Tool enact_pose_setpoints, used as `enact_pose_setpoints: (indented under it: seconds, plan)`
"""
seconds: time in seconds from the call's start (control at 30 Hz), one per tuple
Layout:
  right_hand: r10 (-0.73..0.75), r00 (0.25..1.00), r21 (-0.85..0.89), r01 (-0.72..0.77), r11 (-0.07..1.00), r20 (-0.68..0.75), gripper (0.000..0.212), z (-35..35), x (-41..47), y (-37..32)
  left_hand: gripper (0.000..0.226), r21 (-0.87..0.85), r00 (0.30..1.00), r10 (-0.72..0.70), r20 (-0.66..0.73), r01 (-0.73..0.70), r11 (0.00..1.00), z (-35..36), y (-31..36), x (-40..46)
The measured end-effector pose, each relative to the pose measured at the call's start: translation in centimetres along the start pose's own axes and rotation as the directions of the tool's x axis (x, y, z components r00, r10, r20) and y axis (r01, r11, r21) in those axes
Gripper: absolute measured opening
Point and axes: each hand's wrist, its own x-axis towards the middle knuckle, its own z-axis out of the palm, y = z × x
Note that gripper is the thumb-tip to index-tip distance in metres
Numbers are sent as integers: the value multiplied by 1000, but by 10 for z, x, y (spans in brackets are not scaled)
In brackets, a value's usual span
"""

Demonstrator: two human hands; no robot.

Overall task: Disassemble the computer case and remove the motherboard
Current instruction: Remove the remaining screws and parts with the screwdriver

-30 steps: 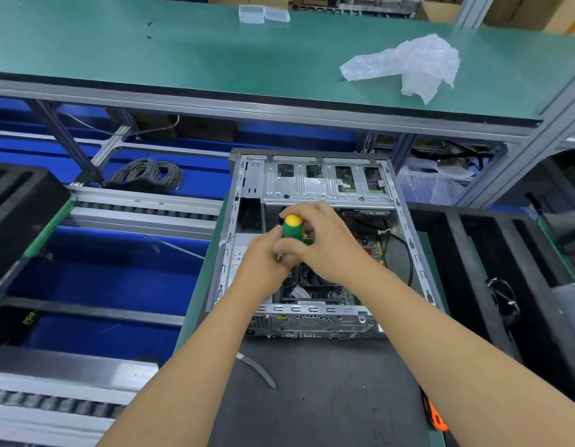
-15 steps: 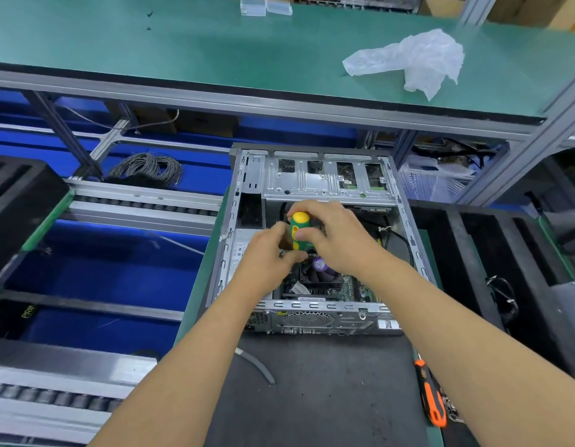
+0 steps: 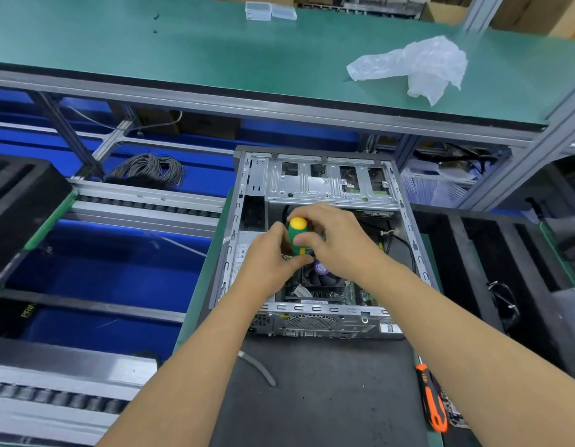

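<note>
Together, both hands' grips (image 3: pixel 336 240) (image 3: pixel 270 258) wrap the green screwdriver (image 3: pixel 297 235) handle.

Bare stamped metal computer case (image 3: pixel 315 183), glossy plastic screwdriver handle (image 3: pixel 297 235), matt dark mat (image 3: pixel 328 391), crinkled translucent plastic bag (image 3: pixel 418 66)

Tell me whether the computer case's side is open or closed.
Open. The computer case has no panel on its upward side: the fan, cables and motherboard show inside, with both hands working a screwdriver there.

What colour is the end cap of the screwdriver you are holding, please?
Yellow, on a green handle; the screwdriver shows in the head view.
</note>
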Motion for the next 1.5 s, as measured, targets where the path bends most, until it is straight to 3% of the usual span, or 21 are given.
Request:
enact_pose_setpoints:
  seconds: [0.13, 0.27, 0.33, 0.43, 0.63, 0.8, 0.9, 0.97, 1.03, 1.17, 1.23, 1.3, 1.4, 1.5]
  plan:
    - [-12, 992, -85, 22, 996, 125, 21, -9, 5, -8, 42, -15, 1000, 2, -9, -3, 1000, 0, 2, 0]
    - [190, 973, -433, -117, 894, 129, 53, -9, 10, -18, 44, -5, 1000, -20, -1, 20, 1000, 3, 2, 1]
    - [272, 950, -546, -148, 825, 152, 52, -2, 15, -25, 47, -24, 1000, -14, -2, 14, 1000, 3, 1, 0]
    - [277, 932, -535, -116, 837, 232, 37, 0, 21, -29, 43, -75, 1000, -10, 11, 11, 997, 0, 1, 0]
    - [222, 860, -591, 109, 799, 459, 28, -10, 25, -33, 41, -134, 999, -18, 34, 22, 991, -3, 1, -1]
    - [311, 861, -681, 54, 730, 402, 41, -26, 31, -38, 39, -127, 999, 22, 45, -16, 992, -1, -2, 2]
    - [341, 863, -742, 56, 668, 372, 28, -15, 36, -42, 34, -104, 996, 54, 68, -47, 993, 0, -2, 2]
    - [360, 842, -728, 56, 683, 402, 34, -13, 40, -45, 28, -85, 995, 68, 66, -62, 994, -2, 0, 0]
    - [330, 833, -703, 96, 705, 444, 36, -17, 40, -45, 38, -151, 999, 37, 29, -33, 988, -4, 0, -1]
    - [246, 778, -654, 260, 711, 578, 18, -22, 33, -41, 49, -266, 997, -15, -79, -6, 964, -6, -2, 0]
    - [239, 767, -644, 276, 714, 595, 20, -23, 32, -39, 49, -317, 991, -56, -123, 15, 948, -6, -1, 2]
    - [307, 781, -678, 193, 710, 544, 39, -25, 34, -40, 48, -402, 984, -102, -144, 36, 915, -7, -1, 3]
    - [393, 806, -781, 130, 611, 443, 61, -23, 40, -47, 49, -458, 980, -143, -138, 65, 887, -7, -3, 3]
    - [351, 796, -812, 277, 514, 493, 49, -12, 41, -53, 48, -458, 981, -138, -136, 61, 887, -7, -3, 3]
